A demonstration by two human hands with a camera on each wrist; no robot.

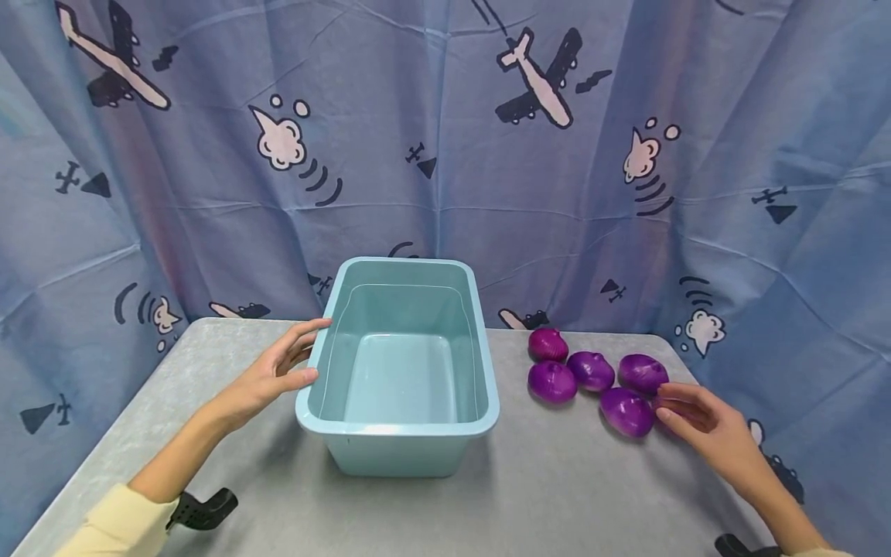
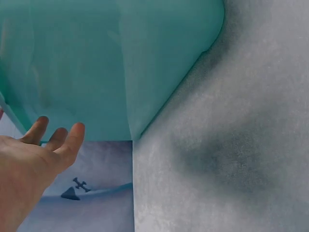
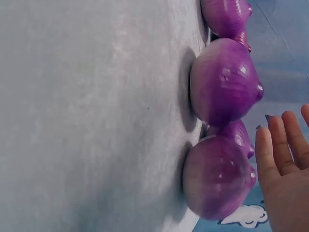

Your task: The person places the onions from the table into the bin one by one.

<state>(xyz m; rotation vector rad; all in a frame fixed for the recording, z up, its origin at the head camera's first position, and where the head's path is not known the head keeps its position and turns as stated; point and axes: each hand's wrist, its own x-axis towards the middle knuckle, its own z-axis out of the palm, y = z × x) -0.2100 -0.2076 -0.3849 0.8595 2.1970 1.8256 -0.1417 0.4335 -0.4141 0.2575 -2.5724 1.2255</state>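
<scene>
A light-blue plastic bin [image 1: 401, 450] stands on the table with nothing inside. My left hand [image 1: 278, 363] is at its left side, fingertips and thumb touching the rim, the fingers loosely bent; the left wrist view shows the same hand [image 2: 43, 159] beside the bin's wall [image 2: 67, 67]. Several purple onions lie in a group to the right, among them a front onion [image 1: 626, 411] and a rear one [image 1: 547, 344]. Over the group's right edge hovers my right hand [image 1: 713, 429], partly covering another onion. In the right wrist view its fingers [image 3: 266, 152] are spread just above the nearest onion [image 3: 217, 179].
A grey table [image 1: 543, 495] carries everything. Behind and at the sides hangs a blue curtain [image 1: 445, 155] printed with airplanes. A black wrist strap [image 1: 203, 510] sits below the left hand.
</scene>
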